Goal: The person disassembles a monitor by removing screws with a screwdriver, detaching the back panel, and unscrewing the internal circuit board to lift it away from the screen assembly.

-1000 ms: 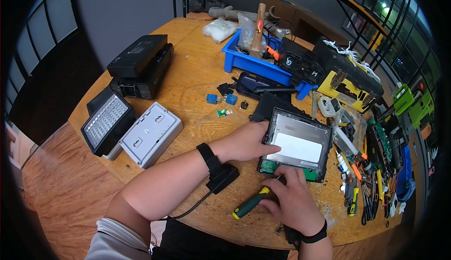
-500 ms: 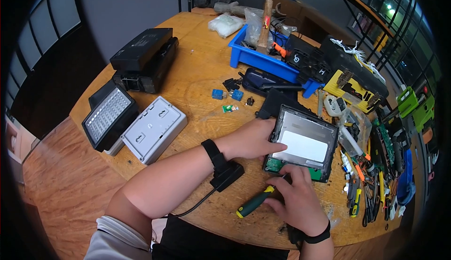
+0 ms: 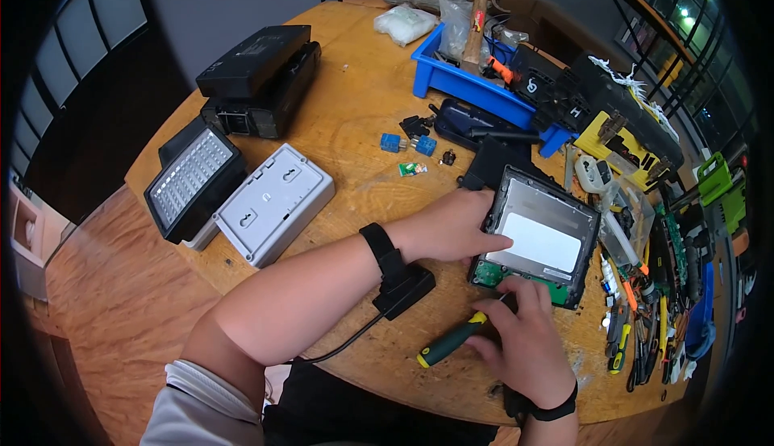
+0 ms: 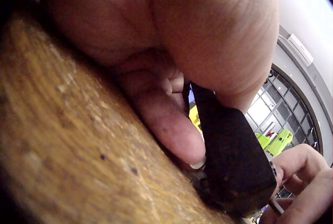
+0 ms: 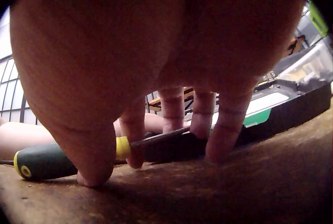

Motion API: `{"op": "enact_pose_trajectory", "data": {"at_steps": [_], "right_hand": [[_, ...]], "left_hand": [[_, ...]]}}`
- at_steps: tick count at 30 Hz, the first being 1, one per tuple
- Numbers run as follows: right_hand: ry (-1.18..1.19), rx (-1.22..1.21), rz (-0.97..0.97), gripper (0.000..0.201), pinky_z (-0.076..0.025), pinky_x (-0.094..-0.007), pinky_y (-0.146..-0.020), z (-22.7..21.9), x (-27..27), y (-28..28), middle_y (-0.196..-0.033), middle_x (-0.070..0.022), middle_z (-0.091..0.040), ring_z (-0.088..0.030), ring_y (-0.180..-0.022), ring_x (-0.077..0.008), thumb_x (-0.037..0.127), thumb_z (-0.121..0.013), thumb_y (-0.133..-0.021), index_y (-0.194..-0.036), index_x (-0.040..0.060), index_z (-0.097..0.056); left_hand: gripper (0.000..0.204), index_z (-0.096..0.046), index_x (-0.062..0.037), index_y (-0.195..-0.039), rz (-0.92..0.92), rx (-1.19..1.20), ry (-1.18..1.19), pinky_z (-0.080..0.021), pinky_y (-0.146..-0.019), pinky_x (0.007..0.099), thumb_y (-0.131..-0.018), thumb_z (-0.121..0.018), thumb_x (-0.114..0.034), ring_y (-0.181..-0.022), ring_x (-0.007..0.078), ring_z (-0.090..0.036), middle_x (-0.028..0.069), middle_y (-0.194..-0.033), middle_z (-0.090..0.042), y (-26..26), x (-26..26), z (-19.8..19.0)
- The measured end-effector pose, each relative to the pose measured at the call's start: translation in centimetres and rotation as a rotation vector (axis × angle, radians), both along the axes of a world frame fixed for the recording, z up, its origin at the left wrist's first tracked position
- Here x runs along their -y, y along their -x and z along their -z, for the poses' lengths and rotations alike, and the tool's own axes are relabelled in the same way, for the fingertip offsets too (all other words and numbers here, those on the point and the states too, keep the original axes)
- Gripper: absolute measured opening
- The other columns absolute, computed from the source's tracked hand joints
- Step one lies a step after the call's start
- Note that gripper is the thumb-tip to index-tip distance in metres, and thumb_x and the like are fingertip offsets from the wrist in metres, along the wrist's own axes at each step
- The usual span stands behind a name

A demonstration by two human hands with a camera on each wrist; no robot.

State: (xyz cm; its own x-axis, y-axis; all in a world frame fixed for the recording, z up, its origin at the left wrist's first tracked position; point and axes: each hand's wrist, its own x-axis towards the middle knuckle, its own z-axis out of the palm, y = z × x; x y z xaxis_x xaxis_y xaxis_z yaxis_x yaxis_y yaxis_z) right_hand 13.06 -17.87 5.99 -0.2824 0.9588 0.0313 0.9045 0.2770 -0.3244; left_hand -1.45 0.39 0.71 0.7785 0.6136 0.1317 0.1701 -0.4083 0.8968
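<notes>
An opened black device (image 3: 509, 192) lies on the table, its metal-backed panel with a white label and a green circuit board (image 3: 558, 294) facing up. My left hand (image 3: 451, 224) grips its left side, thumb on top by the label; in the left wrist view the other fingers reach down beside the black casing (image 4: 234, 156), close to the wood. My right hand (image 3: 528, 337) pinches a green and yellow screwdriver (image 3: 453, 343) near the neck, handle pointing left. In the right wrist view the shaft (image 5: 158, 138) runs behind the fingers; its tip is hidden.
Left stand an LED floodlight (image 3: 193, 188), a white plastic box (image 3: 278, 200) and a black case (image 3: 254, 67). Small blue parts (image 3: 393, 143) lie beyond the left hand. A blue tray (image 3: 468, 87) with a hammer sits behind; many tools (image 3: 645, 317) crowd the right side.
The head view has shifted, so the table and everything on it appear farther right and higher. Both hands keep their holds on the device and the screwdriver, with little visible movement.
</notes>
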Motion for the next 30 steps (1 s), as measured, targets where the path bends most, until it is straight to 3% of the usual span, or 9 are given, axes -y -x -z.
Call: {"op": "enact_pose_trajectory", "data": {"at_steps": [5,10,13,30], "right_hand": [[0.003,-0.002,0.005,0.044,-0.047,-0.0463,-0.097,0.0,0.0,0.0,-0.121,-0.0176,-0.049,-0.047,-0.114,-0.0396,0.019,-0.085,-0.074,-0.113,0.0083,-0.07],[0.011,0.015,0.009,0.044,-0.047,-0.0462,-0.096,-0.2,-0.1,0.1,-0.121,-0.0177,-0.049,-0.048,-0.114,-0.0394,0.02,-0.085,-0.074,-0.114,0.0088,-0.07],[0.021,0.015,0.011,0.043,-0.047,-0.0463,-0.096,-0.3,-0.1,0.1,-0.121,-0.0177,-0.049,-0.048,-0.113,-0.0392,0.021,-0.085,-0.075,-0.114,0.0087,-0.07],[-0.005,0.054,0.037,0.047,-0.048,-0.0456,-0.097,-0.9,0.4,1.0,-0.123,-0.0166,-0.051,-0.049,-0.117,-0.0382,0.018,-0.086,-0.071,-0.113,0.0092,-0.069]], "left_hand": [[0.05,-0.058,0.0079,-0.12,-0.003,0.006,0.029,-0.055,-0.07,0.0387,-0.089,-0.076,-0.028,-0.078,0.0307,-0.071,0.0224,-0.089,-0.071,0.0,0.0,0.1],[0.051,-0.058,0.0078,-0.121,-0.014,0.061,-0.111,-0.055,-0.073,0.0393,-0.089,-0.075,-0.028,-0.081,0.0321,-0.071,0.0238,-0.094,-0.071,-0.3,-0.2,1.0],[0.051,-0.058,0.008,-0.121,-0.003,-0.008,-0.013,-0.055,-0.074,0.0396,-0.089,-0.075,-0.028,-0.083,0.0324,-0.071,0.0247,-0.096,-0.071,-0.1,-0.1,0.2],[0.05,-0.058,0.006,-0.124,-0.021,0.033,-0.08,-0.055,-0.073,0.0391,-0.089,-0.076,-0.026,-0.081,0.0307,-0.071,0.0235,-0.096,-0.072,-0.2,-0.1,0.7]]}}
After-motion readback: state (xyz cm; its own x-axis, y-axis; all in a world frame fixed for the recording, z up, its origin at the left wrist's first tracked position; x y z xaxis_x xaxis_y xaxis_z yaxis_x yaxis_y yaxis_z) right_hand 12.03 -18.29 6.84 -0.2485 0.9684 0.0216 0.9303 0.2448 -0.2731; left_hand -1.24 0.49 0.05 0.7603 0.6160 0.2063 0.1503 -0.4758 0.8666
